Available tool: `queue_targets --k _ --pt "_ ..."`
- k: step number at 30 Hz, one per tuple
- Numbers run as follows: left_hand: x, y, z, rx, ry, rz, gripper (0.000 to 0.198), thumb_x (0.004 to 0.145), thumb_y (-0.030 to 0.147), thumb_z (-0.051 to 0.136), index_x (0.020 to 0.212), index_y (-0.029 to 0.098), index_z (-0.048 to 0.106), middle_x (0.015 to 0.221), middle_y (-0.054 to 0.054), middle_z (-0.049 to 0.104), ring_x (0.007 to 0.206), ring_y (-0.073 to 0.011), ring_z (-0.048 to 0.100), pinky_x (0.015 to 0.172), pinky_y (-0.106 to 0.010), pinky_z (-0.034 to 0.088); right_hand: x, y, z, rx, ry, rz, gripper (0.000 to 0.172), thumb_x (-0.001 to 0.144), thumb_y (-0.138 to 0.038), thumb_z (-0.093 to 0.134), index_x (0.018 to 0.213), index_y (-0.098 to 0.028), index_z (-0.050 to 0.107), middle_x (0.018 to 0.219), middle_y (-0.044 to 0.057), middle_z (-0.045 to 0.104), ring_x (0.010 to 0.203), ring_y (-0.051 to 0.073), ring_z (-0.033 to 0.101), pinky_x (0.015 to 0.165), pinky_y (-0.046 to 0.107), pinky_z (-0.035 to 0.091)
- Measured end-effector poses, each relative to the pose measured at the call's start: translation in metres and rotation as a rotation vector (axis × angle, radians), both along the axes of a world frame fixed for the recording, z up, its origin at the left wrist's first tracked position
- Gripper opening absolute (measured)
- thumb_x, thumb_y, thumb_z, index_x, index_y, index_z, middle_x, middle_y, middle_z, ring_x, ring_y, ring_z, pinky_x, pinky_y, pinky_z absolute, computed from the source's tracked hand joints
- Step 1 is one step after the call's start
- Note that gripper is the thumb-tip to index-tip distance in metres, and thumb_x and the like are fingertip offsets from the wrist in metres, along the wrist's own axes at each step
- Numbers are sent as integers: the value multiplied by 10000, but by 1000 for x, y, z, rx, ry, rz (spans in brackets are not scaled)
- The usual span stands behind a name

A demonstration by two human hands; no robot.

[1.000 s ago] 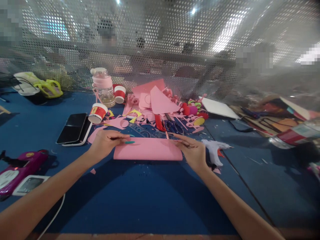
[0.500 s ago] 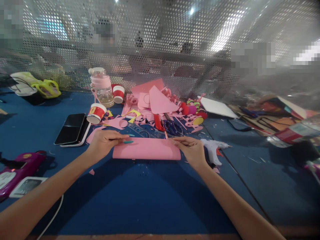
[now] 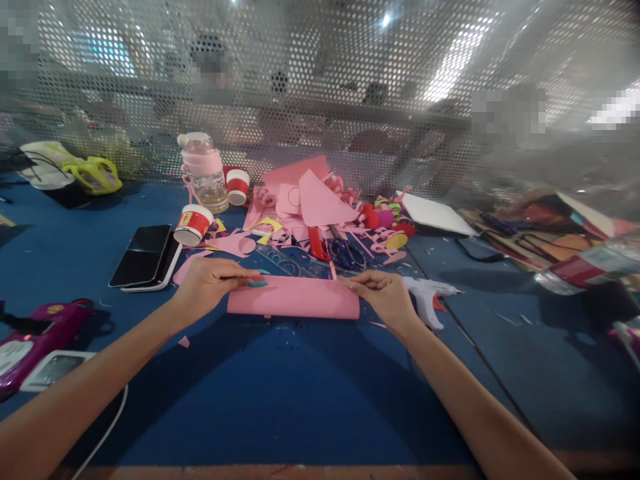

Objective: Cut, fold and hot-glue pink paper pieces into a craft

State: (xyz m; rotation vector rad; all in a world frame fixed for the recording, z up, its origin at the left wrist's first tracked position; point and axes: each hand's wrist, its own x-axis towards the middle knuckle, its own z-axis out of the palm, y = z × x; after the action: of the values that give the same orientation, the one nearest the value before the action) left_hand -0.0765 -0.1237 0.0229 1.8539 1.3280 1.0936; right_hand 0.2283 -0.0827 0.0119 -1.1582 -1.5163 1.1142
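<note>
Fingers (image 3: 240,274) of the left hand (image 3: 207,290) and right hand (image 3: 385,298) pinch opposite ends of the pink sheet (image 3: 295,305), its long axis running between them across the counter (image 3: 280,400).

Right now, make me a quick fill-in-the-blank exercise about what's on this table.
The left hand and the right hand hold the ends of a ____ sheet.
The white glue gun lies just ____ of the right hand.
The phone lies on a ____ table.
Missing words: pink; right; blue.
</note>
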Motion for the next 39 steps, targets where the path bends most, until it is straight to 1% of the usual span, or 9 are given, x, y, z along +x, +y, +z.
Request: queue_targets --k 8,14,17,20,24,27,30,33,39 --pt "-2 1 -5 -44 -18 -16 260 783 301 621 1009 199 699 899 -25 732 832 -189 690 749 -277 578 1 0 -2 31 -95 -29 256 590 -419 754 626 -176 681 725 75 741 697 235 700 627 313 550" --pt "-1 -1 6 87 226 -37 162 806 231 594 887 211 734 887 -5 731 794 -170 694 692 -231 570 0 -4 -8 123 -118 -49 230 639 -410 728 635 -188 668 710 54 738 717 256 704 673 357 555" --pt "-4 0 5 284 306 -61 175 831 213 563 880 218 731 840 13 736 736 -143 698 642 -198 569 0 -5 -11 271 -157 -23 162 720 -346 681 635 -211 657 734 29 743 822 271 699 868 441 506" --pt "-10 -3 0 633 379 -55 191 846 175 540 906 229 713 827 29 737 723 -120 700 673 -184 571 1 -9 -9 504 -215 33 135 791 -248 625 662 -226 658 779 14 747 927 267 670 1021 500 379" --pt "-16 -12 5 1034 468 -23 267 823 70 546 1019 207 666 942 -10 726 857 -129 688 831 -219 549 4 -16 1 899 -283 64 171 814 -106 574 746 -232 668 880 14 739 977 247 644 1026 499 382" --pt "-16 -21 15 1178 555 -41 328 819 56 552 1108 197 618 963 -23 721 910 -138 675 879 -244 538 7 -21 11 1145 -390 76 229 801 -50 564 870 -234 681 947 20 721 1017 237 621 1028 481 389" --pt "-16 -27 24 1222 608 -71 372 811 63 576 1151 212 583 938 0 727 885 -139 682 879 -264 546 8 -24 16 1274 -489 65 267 791 -27 570 953 -213 672 966 40 712 1025 232 615 1040 459 382" --pt "-20 -31 23 1200 658 -101 387 805 50 576 1173 172 567 934 -28 727 916 -155 674 902 -285 533 5 -25 14 1300 -503 96 264 790 -22 567 963 -197 663 966 54 712 1023 230 620 1020 457 410" --pt "-38 -44 -8 1004 686 -189 367 921 147 379 1265 146 506 1033 -77 698 1060 -164 608 960 -294 481 -5 -23 -10 1108 -465 279 251 839 -40 498 948 -205 652 1013 58 706 987 167 647 942 348 505"
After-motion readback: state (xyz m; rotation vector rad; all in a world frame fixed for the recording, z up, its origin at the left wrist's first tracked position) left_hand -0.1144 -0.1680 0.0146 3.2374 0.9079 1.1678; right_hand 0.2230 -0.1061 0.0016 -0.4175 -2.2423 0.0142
